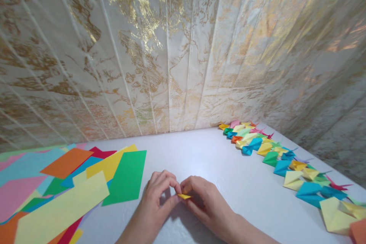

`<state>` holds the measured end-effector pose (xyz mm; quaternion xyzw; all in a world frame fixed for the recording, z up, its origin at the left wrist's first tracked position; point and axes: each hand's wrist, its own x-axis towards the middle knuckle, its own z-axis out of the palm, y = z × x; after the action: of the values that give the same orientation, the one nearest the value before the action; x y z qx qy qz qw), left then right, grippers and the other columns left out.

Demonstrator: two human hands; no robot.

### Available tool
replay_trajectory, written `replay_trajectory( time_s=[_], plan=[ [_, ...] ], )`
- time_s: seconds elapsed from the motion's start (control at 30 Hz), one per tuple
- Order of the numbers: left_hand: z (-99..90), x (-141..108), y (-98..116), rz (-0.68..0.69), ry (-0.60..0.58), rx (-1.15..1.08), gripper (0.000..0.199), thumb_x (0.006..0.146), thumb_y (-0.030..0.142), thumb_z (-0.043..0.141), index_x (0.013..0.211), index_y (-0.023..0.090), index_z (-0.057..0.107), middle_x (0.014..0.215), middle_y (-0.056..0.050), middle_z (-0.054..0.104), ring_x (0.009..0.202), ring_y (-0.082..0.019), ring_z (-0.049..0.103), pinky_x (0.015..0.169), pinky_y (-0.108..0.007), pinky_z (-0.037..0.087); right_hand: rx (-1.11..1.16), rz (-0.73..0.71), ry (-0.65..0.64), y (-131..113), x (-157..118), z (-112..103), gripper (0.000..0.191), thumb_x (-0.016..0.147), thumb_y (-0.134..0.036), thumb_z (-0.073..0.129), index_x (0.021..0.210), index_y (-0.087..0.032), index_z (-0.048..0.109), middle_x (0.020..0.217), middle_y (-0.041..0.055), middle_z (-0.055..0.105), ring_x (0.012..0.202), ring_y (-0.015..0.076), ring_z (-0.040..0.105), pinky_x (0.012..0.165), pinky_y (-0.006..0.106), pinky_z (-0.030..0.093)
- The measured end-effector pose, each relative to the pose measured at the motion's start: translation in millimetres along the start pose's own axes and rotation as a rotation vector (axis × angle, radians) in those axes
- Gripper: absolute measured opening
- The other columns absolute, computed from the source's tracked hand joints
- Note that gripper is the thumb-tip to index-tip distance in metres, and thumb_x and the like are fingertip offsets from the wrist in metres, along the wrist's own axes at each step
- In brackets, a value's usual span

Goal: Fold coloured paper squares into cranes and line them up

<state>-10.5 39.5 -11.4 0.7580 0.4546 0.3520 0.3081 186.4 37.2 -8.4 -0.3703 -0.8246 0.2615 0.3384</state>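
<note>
A small folded piece of yellow paper [184, 196] is held between my two hands, just above the white table near its front middle. My left hand [160, 202] pinches its left end between thumb and forefinger. From the other side my right hand [204, 202] has its fingers closed on the right part of the paper. Most of the paper is hidden by the fingertips; a pointed yellow tip shows between them.
Loose coloured sheets, among them a green sheet [127, 177] and a pale yellow sheet [63, 207], overlap on the left. Rows of folded paper figures [281, 167] line the right side of the table [183, 148]. A gold-patterned curtain [171, 65] hangs behind.
</note>
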Motion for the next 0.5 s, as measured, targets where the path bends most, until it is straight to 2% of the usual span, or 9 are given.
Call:
replay_trajectory(
  time_s=[0.1,0.23,0.37,0.5],
  plan=[
    [2.2,-1.1,-2.6,-0.026,0.027,0.069,0.022,0.082,0.004,0.054,0.083,0.025,0.056,0.088,0.001,0.061,0.092,-0.022,0.054,0.082,-0.034,0.043,-0.307,-0.111,-0.014,4.9,0.4,-0.2,0.02,0.082,-0.002,0.053,0.085,-0.022,0.052,0.078,-0.0002,0.064,0.068,0.0159,0.055,0.063,0.026,0.036],
    [3.9,-4.9,-3.1,-0.003,0.026,0.23,0.025,0.077,0.002,0.064,0.087,0.025,0.059,0.089,0.002,0.062,0.088,-0.022,0.054,0.079,-0.035,0.039,-0.668,-0.206,-0.034,8.7,5.4,-0.2,0.019,0.088,-0.007,0.06,0.078,-0.021,0.053,0.073,-0.0003,0.063,0.065,0.0171,0.049,0.062,0.03,0.03],
    [3.6,-6.3,-2.4,0.076,-0.031,0.33,0.016,0.086,0.011,0.068,0.082,0.025,0.061,0.086,0.003,0.064,0.088,-0.022,0.054,0.077,-0.036,0.036,-0.701,-0.242,-0.029,5.7,4.6,0.1,0.018,0.089,-0.016,0.071,0.078,-0.02,0.056,0.076,-0.0009,0.063,0.069,0.0174,0.048,0.065,0.031,0.032],
    [2.4,-5.9,-1.3,0.113,-0.025,0.375,0.017,0.085,0.011,0.072,0.081,0.023,0.061,0.085,0.003,0.064,0.086,-0.021,0.053,0.075,-0.035,0.036,-0.607,-0.203,0.001,1.4,-2.5,-4.6,0.013,0.088,-0.014,0.071,0.083,-0.021,0.062,0.081,-0.0012,0.065,0.074,0.0174,0.048,0.067,0.03,0.032]
  ],
)
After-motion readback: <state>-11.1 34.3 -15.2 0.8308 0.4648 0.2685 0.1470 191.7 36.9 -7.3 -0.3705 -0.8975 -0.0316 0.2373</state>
